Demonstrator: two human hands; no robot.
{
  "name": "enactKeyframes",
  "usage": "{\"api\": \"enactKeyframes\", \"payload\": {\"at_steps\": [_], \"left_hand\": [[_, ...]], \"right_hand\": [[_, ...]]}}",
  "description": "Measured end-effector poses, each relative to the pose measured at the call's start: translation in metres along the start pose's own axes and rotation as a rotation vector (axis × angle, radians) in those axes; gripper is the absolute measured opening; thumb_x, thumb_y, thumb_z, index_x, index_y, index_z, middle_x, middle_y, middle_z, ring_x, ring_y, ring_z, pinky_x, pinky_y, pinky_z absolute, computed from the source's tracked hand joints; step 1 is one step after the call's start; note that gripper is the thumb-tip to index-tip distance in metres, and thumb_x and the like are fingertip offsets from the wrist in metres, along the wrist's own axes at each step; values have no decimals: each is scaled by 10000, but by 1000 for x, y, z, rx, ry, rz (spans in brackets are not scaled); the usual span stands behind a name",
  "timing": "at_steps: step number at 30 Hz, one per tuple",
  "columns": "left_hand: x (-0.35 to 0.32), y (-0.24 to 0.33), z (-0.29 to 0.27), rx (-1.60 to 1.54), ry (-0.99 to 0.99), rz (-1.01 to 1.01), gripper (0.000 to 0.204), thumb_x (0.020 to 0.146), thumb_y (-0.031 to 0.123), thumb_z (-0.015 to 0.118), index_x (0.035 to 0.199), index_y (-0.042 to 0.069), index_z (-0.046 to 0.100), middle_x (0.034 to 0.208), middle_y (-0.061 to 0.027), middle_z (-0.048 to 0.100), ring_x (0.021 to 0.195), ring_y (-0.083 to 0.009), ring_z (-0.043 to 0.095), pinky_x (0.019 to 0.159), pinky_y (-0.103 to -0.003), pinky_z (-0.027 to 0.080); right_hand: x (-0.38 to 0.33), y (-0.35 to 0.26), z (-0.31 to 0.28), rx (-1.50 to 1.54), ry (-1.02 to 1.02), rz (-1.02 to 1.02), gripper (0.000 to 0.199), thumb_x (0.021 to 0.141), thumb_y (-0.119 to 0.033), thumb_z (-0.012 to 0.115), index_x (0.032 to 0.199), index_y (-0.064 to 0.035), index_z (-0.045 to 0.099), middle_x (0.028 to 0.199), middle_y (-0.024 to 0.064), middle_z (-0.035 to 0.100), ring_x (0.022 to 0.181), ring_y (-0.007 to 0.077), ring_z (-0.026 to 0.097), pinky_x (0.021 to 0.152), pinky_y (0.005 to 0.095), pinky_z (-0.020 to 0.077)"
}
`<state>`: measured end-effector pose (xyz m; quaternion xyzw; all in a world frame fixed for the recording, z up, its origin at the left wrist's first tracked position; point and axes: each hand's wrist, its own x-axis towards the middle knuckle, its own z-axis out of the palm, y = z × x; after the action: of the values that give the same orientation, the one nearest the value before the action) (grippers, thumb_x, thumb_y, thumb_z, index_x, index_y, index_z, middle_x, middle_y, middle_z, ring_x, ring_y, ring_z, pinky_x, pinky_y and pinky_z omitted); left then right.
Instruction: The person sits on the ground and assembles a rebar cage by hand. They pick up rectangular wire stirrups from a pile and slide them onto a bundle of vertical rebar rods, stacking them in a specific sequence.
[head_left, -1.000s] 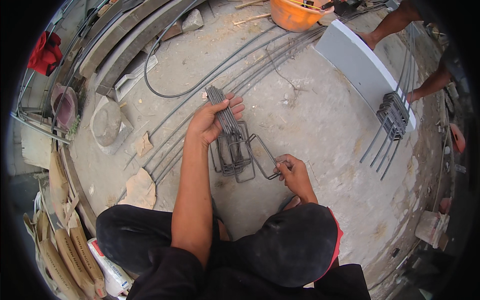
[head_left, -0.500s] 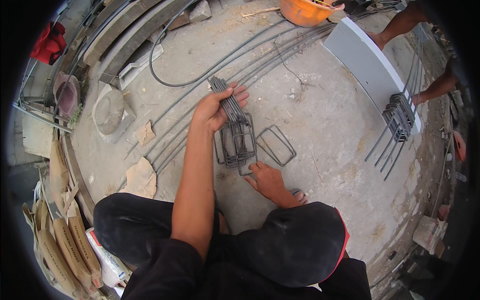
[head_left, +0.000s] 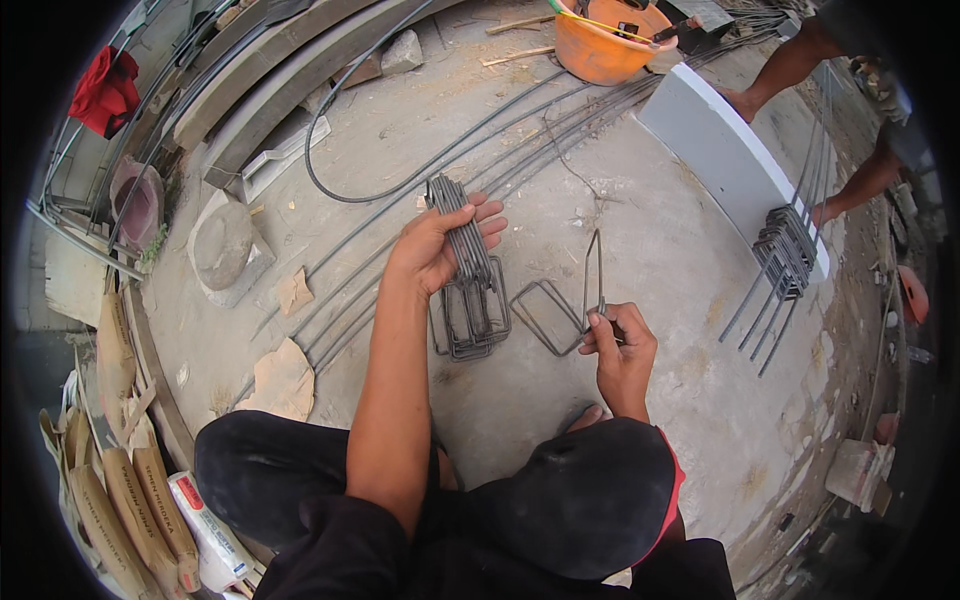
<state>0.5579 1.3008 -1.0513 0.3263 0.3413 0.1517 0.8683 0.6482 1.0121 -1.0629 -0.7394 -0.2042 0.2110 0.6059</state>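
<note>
Stirrups point(head_left: 468, 300) stand bundled in the left hand point(head_left: 440, 245), gripped tight; right hand point(head_left: 620, 345) pinches one loose stirrup point(head_left: 570, 305), best slid on squarely, corners aligned.

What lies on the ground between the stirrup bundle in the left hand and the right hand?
In the head view, one loose rectangular stirrup lies on the concrete between the bundle and the right hand.

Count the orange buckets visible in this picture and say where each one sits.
1: the orange bucket sits at the top of the view, beside the long steel bars. Others may lie out of frame.
</note>
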Motion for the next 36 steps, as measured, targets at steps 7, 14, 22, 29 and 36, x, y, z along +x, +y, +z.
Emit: {"api": "enactKeyframes", "payload": {"at_steps": [7,14,22,29,36], "left_hand": [[4,-34,40,-25,-165,-170,456,1040,197,702,1391,-61,566,1372,-270,663,1208,-382,710,954,-476,632],[8,-63,23,50,-7,-181,330,990,117,770,1249,-34,631,1226,-224,726,1030,-346,765,871,-466,688],[17,-55,11,-120,126,-151,349,1045,3,614,1380,-52,535,1330,-265,673,1171,-406,719,903,-527,687],[20,-41,-6,-112,157,-85,463,1082,58,559,1506,-85,438,1473,-261,596,1315,-426,639,1015,-560,635],[10,-33,-19,-123,116,-82,486,1074,69,590,1513,-83,447,1487,-262,586,1282,-410,659,997,-517,648]], "right_hand": [[25,-12,29,-487,-74,-430,148,931,-99,787,1062,-38,754,986,121,665,808,343,699,707,428,563],[12,11,34,-534,-170,-435,198,939,-137,777,1116,-57,741,1012,99,671,891,327,709,739,435,566],[11,77,6,-727,-109,-168,321,919,-188,808,1192,-58,702,1106,108,684,981,335,702,782,437,575],[-25,144,16,-966,-317,-198,188,937,-206,767,1033,-86,657,1026,113,647,1002,340,686,772,476,575],[4,98,7,-732,-29,-202,85,989,-115,707,1015,-35,698,880,115,680,734,296,685,697,408,585]]}}
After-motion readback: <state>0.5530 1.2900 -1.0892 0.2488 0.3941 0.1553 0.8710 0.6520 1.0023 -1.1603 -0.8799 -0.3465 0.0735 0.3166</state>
